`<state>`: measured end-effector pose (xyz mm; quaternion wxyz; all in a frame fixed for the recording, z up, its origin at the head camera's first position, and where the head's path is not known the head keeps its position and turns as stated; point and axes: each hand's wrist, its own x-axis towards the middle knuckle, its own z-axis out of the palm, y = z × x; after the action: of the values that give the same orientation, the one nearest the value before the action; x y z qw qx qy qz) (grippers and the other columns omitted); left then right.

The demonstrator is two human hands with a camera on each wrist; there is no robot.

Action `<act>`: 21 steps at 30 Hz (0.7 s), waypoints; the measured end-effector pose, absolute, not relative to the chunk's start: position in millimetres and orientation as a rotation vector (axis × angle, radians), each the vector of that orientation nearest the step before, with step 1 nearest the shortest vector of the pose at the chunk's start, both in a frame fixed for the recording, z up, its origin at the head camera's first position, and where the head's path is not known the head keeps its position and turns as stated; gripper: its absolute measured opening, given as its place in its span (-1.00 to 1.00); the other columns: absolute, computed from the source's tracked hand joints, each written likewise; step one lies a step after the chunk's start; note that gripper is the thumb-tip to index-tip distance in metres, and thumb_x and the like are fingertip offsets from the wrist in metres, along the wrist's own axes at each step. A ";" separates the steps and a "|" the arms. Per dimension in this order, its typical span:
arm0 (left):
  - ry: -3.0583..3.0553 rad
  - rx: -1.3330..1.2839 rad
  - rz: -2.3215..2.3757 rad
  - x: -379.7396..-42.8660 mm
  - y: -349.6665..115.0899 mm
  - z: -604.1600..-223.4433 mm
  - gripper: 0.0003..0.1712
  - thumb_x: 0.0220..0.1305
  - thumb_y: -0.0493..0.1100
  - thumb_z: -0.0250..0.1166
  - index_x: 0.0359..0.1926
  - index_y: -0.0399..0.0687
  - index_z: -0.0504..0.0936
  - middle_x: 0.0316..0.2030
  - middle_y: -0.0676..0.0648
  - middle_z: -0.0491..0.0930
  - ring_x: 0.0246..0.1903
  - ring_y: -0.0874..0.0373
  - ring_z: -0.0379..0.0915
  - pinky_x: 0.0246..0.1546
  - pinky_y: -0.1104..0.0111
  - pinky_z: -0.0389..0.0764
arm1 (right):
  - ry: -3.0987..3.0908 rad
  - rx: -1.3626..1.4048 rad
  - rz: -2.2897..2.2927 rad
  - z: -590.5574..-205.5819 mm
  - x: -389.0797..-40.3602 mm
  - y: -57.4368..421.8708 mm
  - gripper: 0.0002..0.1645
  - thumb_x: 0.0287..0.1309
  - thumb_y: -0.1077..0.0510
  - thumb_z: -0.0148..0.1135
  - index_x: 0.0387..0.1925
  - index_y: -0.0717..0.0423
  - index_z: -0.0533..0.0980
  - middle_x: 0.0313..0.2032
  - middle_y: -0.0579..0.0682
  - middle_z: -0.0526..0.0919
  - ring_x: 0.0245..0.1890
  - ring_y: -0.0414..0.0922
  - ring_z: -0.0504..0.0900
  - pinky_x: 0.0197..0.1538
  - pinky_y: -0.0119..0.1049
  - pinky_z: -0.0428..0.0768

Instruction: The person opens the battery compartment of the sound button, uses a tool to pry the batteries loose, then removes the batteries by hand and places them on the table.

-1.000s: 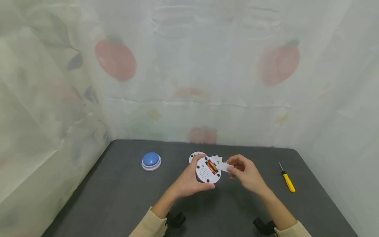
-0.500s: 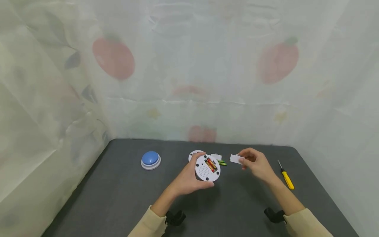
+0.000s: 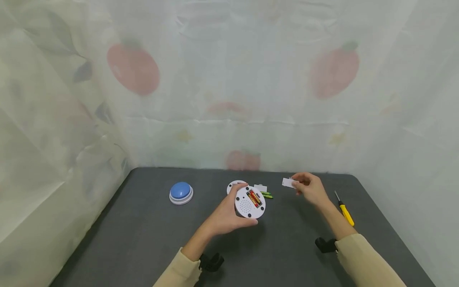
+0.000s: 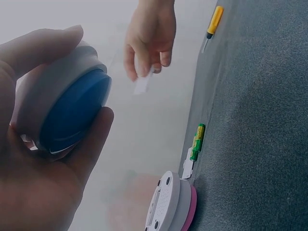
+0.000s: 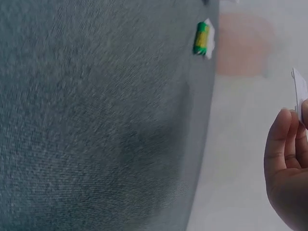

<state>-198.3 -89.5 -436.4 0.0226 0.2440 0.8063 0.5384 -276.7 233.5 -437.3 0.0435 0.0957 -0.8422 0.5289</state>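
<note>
My left hand point(image 3: 226, 213) grips a round white push-button device point(image 3: 247, 207) by its rim, underside turned up. Two red batteries point(image 3: 254, 198) sit in its uncovered battery compartment, beside a patch of speaker holes. The left wrist view shows the device's blue dome point(image 4: 77, 113) between thumb and fingers. Off to the right, above the table, my right hand point(image 3: 311, 190) pinches a small white battery cover point(image 3: 288, 183) by one end. In the right wrist view the cover point(image 5: 300, 94) is partly cut off by the frame edge.
Behind the held device lies another upturned button point(image 4: 166, 204) with a pink rim. Near it are green batteries point(image 3: 267, 195) and another white cover point(image 3: 261, 187). A blue button point(image 3: 181, 191) stands at left, a yellow screwdriver point(image 3: 346, 214) at right. Curtains enclose the grey table point(image 3: 143, 239).
My right hand has drawn the battery cover away from the device, to the right and towards the back. The batteries inside came into fuller view. My left hand has barely moved.
</note>
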 end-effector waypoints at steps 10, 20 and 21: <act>2.511 0.738 1.649 -196.4 -89.7 -438.7 0.18 -0.03 0.02 0.65 0.50 0.23 0.09 0.06 0.11 0.48 -0.05 0.20 0.49 0.00 0.28 0.51 | -2.672 0.201 1.558 -466.1 -299.9 241.4 -0.75 0.40 0.28 0.23 0.04 0.33 0.54 -0.26 0.17 0.60 -0.44 -0.07 0.58 -0.26 -0.06 0.66; 2.500 0.734 1.653 -194.3 -89.9 -438.5 0.17 -0.03 0.03 0.65 0.49 0.29 0.09 0.05 0.10 0.48 -0.06 0.20 0.50 -0.01 0.29 0.51 | -2.762 0.140 1.529 -487.0 -307.5 236.2 -0.78 0.39 0.29 0.22 -0.01 0.34 0.54 -0.31 0.14 0.60 -0.40 -0.03 0.56 -0.32 -0.21 0.62; 2.499 0.734 1.653 -194.0 -89.7 -438.3 0.18 -0.03 0.03 0.65 0.49 0.29 0.09 0.05 0.10 0.48 -0.07 0.19 0.50 -0.01 0.29 0.51 | -2.772 0.125 1.517 -488.5 -307.6 236.2 -0.79 0.39 0.29 0.22 -0.01 0.33 0.55 -0.31 0.14 0.60 -0.38 -0.02 0.57 -0.31 -0.22 0.62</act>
<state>-194.0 -89.7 -438.3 0.0284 0.2380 0.8097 0.5357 -307.6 236.2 -488.5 -0.0105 0.0394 -0.8765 0.4796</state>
